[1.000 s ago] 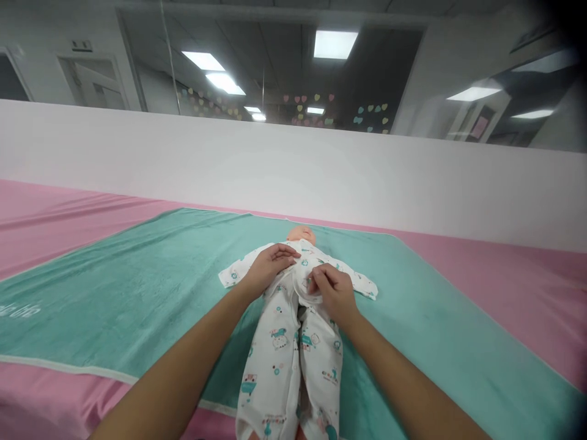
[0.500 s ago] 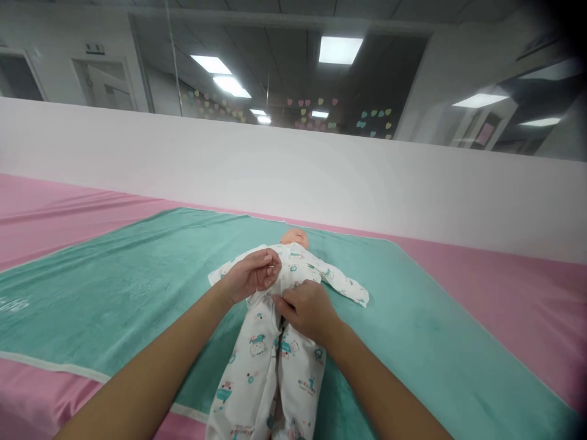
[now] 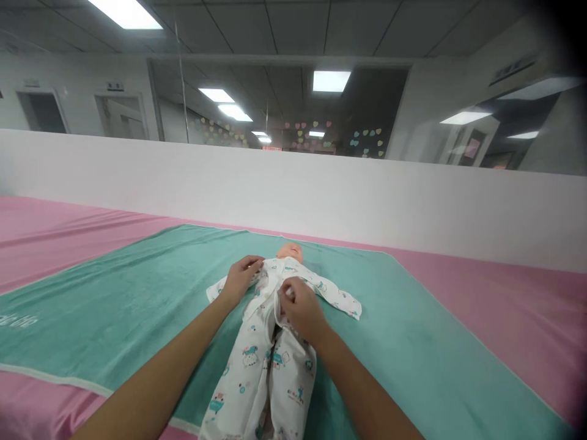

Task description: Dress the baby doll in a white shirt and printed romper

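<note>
A vinyl baby doll (image 3: 290,252) in a white printed sleepsuit (image 3: 250,373) lies lengthwise mid teal towel (image 3: 114,324), head pointing away; left hand (image 3: 241,280) rests open on the chest, right hand (image 3: 300,308) pinching the suit's front edge.

White lettering on the teal towel (image 3: 17,321) is too blurred to read; the sign above the doorway (image 3: 115,87) is too small.

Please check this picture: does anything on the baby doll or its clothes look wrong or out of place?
The white printed sleepsuit on the baby doll looks odd because it seems unfastened. Its front edge stands lifted beside the right hand, and a dark gap runs down between the legs.
</note>
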A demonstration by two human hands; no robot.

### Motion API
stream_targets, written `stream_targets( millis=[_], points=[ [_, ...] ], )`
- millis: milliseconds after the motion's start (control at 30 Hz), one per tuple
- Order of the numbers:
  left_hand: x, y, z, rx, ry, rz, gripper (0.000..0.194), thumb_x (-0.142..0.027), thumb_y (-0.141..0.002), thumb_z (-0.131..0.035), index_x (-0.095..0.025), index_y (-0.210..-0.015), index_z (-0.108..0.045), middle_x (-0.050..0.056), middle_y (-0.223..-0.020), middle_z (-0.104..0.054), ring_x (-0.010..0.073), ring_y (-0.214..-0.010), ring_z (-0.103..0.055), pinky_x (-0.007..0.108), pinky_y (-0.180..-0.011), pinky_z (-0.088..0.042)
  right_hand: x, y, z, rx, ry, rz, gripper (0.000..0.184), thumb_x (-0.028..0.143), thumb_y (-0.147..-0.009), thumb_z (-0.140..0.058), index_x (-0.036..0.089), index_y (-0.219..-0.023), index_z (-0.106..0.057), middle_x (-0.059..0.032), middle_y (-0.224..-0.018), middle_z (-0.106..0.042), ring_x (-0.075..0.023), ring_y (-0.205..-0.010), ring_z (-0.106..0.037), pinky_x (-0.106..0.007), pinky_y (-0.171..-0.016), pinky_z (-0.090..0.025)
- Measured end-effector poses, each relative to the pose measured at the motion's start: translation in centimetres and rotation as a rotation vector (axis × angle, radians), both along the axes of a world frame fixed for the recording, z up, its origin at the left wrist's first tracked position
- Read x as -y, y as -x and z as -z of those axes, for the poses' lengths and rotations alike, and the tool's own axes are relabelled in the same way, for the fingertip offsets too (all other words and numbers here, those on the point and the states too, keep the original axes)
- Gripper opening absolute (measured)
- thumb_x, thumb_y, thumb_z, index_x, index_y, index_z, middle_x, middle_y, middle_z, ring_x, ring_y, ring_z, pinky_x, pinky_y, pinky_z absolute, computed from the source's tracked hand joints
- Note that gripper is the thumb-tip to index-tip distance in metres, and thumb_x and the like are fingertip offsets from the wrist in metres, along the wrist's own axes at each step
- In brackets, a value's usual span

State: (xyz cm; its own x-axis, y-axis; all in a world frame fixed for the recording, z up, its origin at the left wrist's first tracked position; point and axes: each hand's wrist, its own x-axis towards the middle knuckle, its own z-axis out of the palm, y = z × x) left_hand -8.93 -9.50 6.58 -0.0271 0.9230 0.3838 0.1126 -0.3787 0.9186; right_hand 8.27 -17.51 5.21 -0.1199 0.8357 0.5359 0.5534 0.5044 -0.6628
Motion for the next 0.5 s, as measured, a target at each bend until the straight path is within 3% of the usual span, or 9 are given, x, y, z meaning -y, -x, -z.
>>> stream_targets(
  millis=[133, 267, 333, 433, 500],
  points=[
    [-2.5, -2.0, -0.1, -0.327, -0.048, 0.074, 0.031, -0.044, -0.076, -0.056, -0.020, -0.091, -0.070, 0.005, -0.096, -0.069, 0.0220, -0.090, -0.059, 0.032, -0.082, -0.043, -1.3, -0.2, 0.4, -0.274, 0.237, -0.054, 0.016, 0.034, -0.083, -0.047, 0.023, -0.095, -0.047, 0.0074, -0.058, -0.050, -0.0095, -0.040, -0.046, -0.023, -0.043, -0.040],
    [-4.3, -3.4, 0.4, -0.553, -0.107, 0.070, 0.037, -0.049, -0.078, -0.054, -0.021, -0.098, -0.068, 0.005, -0.092, -0.068, 0.0219, -0.084, -0.059, 0.032, -0.077, -0.043, -1.5, -0.3, 1.0, -0.380, 0.338, -0.013, 0.024, 0.036, -0.082, -0.047, 0.024, -0.102, -0.046, 0.0062, -0.062, -0.052, -0.0099, -0.041, -0.047, -0.021, -0.037, -0.039],
    [-4.9, -3.4, 0.9, -0.573, -0.166, 0.075, 0.035, -0.048, -0.079, -0.054, -0.022, -0.096, -0.068, 0.004, -0.091, -0.067, 0.0201, -0.082, -0.058, 0.031, -0.075, -0.043, -1.5, -0.2, 1.1, -0.373, 0.222, 0.068, 0.024, 0.034, -0.084, -0.043, 0.023, -0.104, -0.045, 0.0030, -0.071, -0.056, -0.0100, -0.046, -0.050, -0.022, -0.041, -0.042],
    [-5.3, -3.0, 1.6, -0.550, -0.241, 0.087, 0.027, -0.042, -0.080, -0.053, -0.020, -0.088, -0.066, 0.004, -0.090, -0.065, 0.0186, -0.081, -0.057, 0.030, -0.075, -0.042, -2.2, 0.2, 0.8, -0.216, -0.106, 0.188, 0.022, 0.029, -0.085, -0.041, 0.022, -0.105, -0.048, -0.0069, -0.105, -0.057, -0.0141, -0.077, -0.058, -0.027, -0.062, -0.049],
    [-5.5, -2.9, 1.9, -0.535, -0.303, 0.092, 0.023, -0.038, -0.081, -0.053, -0.020, -0.085, -0.065, 0.004, -0.089, -0.063, 0.0188, -0.086, -0.056, 0.030, -0.079, -0.042, -3.8, 0.5, 0.2, -0.065, -0.174, 0.283, 0.023, 0.027, -0.084, -0.042, 0.020, -0.105, -0.049, -0.0103, -0.114, -0.053, -0.0164, -0.085, -0.057, -0.031, -0.073, -0.047]
  ],
)
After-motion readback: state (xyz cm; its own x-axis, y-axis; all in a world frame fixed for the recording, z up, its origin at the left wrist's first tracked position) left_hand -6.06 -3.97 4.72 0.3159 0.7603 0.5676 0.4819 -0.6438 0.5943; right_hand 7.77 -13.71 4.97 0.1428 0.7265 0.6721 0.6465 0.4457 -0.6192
